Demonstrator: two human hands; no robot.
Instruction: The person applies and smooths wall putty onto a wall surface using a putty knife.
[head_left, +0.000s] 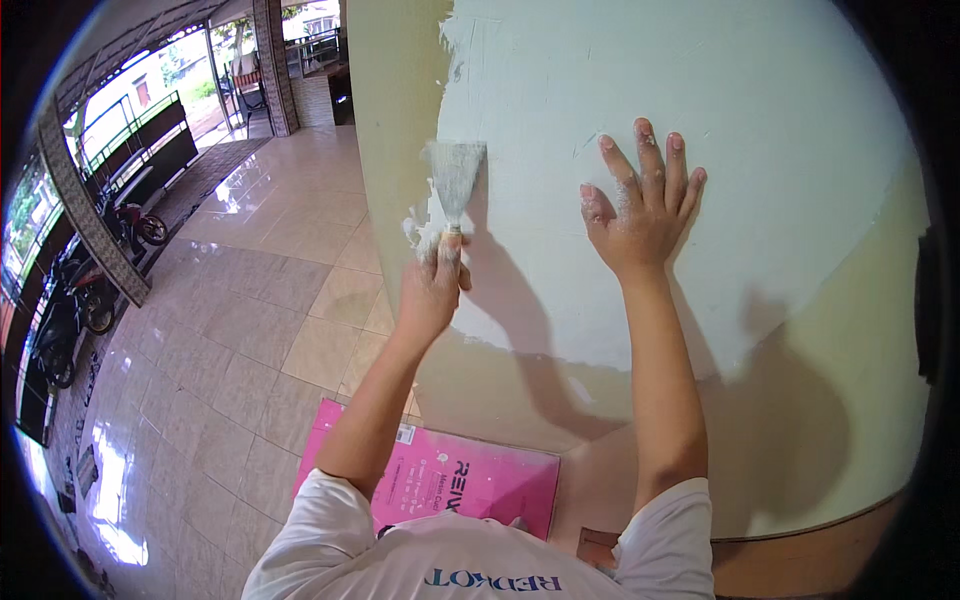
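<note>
My left hand (432, 295) is closed round the handle of a putty knife (456, 180). Its wide, white-smeared blade points up and lies against the wall at the left edge of a white putty patch (540, 80). Small lumps of putty (415, 225) cling to the wall beside the blade. Farther right, my right hand (645, 215) rests on the white patch with its fingers spread and holds nothing. White smears mark the fingers of both hands. Bare beige wall (400, 100) shows to the left of the patch and below it.
A flat pink cardboard sheet or box (470, 480) lies on the floor at the wall's foot. Glossy beige tiles (250, 310) stretch away to the left. Beyond them stand parked motorcycles (75, 320), a pillar (85, 215) and a dark railing gate (150, 150).
</note>
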